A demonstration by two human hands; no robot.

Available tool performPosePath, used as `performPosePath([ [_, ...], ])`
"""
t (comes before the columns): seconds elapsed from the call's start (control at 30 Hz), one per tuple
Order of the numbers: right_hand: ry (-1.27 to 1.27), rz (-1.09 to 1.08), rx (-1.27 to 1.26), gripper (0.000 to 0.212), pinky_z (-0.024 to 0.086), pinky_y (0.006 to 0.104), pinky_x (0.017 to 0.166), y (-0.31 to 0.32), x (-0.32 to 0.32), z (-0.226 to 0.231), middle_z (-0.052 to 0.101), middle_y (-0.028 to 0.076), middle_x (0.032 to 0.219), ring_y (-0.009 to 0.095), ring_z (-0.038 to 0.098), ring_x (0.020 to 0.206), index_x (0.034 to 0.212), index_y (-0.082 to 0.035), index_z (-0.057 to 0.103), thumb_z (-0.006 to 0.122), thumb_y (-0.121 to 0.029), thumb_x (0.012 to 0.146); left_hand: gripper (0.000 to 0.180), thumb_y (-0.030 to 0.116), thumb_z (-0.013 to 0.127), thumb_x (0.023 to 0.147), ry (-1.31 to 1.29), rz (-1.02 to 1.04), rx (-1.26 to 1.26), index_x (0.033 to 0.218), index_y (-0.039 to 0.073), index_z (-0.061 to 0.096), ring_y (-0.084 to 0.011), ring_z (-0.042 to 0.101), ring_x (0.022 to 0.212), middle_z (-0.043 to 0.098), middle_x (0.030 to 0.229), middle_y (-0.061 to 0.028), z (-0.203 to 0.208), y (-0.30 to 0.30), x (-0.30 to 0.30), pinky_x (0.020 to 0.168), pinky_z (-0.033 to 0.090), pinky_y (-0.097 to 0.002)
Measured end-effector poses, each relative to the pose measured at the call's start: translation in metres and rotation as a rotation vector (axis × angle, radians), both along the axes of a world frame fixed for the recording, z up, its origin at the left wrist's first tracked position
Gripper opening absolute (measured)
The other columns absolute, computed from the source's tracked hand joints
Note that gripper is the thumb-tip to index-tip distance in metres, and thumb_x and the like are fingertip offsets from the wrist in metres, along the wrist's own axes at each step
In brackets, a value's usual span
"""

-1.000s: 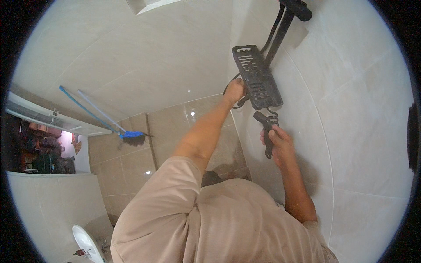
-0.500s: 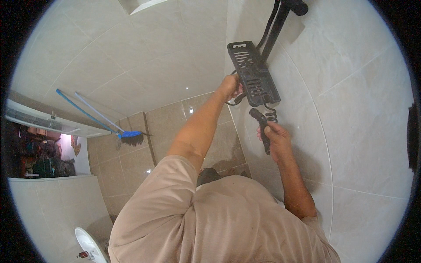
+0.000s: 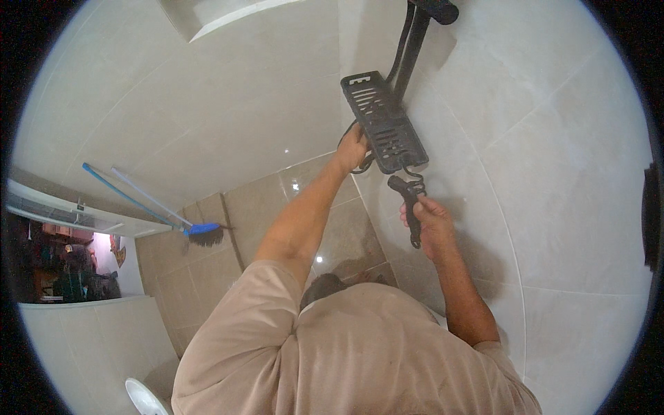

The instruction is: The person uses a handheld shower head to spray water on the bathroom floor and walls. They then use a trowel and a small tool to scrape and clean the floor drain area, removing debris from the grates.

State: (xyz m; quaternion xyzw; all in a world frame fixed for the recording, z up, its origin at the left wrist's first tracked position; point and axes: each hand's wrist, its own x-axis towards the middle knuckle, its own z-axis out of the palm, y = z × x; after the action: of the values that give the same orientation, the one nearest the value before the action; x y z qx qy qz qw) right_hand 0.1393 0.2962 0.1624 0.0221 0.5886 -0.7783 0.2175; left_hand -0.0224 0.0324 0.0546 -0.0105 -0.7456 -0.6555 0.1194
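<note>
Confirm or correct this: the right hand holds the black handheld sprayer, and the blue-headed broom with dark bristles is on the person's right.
Wrong side: the head view shows the blue-headed broom with dark bristles on the person's left. The right hand does hold the black handheld sprayer.

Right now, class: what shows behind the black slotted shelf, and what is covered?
Past the left edge of the black slotted shelf, a dark hose emerges near the left hand; pale slivers show through the slots. The rest behind is covered.
</note>
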Motion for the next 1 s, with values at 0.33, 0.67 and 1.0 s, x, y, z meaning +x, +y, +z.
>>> performPosePath([
  [0.33,0.009,-0.013,0.062,0.037,0.055,0.0327,0.081,0.005,-0.002,0.001,0.072,0.01,0.1,0.018,0.068,0.087,0.122,0.003,0.067,0.072,-0.023,0.098,0.04,0.031,0.047,0.106,-0.095,0.154,-0.138,0.113,-0.004,0.065,-0.0426,0.069,0.088,0.071,0.101,-0.0266,0.011,0.007,0.005,0.079,0.054,-0.048],
  [0.67,0.055,0.015,-0.018,0.033,0.055,0.0351,0.082,0.008,-0.002,-0.006,0.073,0.011,0.099,0.02,0.069,0.087,0.117,0.001,0.07,0.073,-0.024,0.096,0.038,0.033,0.045,0.105,-0.438,-0.094,0.323,0.089,0.005,0.064,-0.0152,0.047,0.047,0.059,0.067,-0.007,0.02,-0.008,-0.001,0.042,0.036,-0.0345],
  [1.0,0.072,0.011,0.017,0.029,0.055,0.0361,0.081,0.01,-0.003,-0.011,0.072,0.01,0.099,0.02,0.068,0.086,0.116,0.0,0.07,0.071,-0.022,0.097,0.036,0.034,0.04,0.106,-0.672,-0.233,0.591,0.095,0.007,0.062,-0.0117,0.037,0.038,0.058,0.065,-0.0072,0.056,-0.015,-0.001,0.035,0.025,-0.0271],
])
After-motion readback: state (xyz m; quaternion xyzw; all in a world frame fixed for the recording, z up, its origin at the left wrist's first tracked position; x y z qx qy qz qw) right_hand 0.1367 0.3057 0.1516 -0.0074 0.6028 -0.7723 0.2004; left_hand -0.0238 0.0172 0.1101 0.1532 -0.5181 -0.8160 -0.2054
